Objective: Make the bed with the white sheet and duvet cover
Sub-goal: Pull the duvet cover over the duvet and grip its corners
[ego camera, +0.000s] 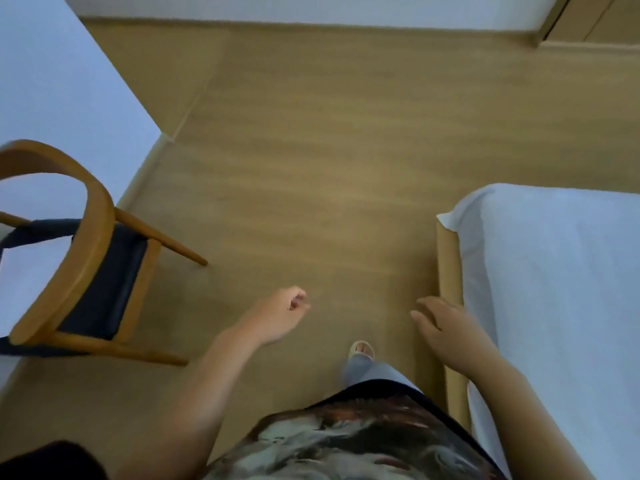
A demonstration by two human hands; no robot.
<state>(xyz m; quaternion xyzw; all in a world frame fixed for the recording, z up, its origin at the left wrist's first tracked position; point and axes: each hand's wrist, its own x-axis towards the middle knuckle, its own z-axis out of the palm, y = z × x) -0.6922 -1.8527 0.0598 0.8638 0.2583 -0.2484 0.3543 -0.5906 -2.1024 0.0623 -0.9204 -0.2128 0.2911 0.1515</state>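
The bed stands at the right, its mattress covered by the white sheet (554,289), with a wooden bed frame (450,271) running along its left side. A sheet corner sticks out at the frame's far end. My left hand (280,315) hangs over the floor with loosely curled fingers and holds nothing. My right hand (450,327) hovers beside the frame's edge, fingers relaxed and spread, holding nothing. No duvet cover is in view.
A wooden chair (86,258) with a dark seat stands at the left against a white wall (52,81). Wooden floor (311,168) stretches ahead between chair and bed. My foot in a light slipper (362,351) is on the floor below my hands.
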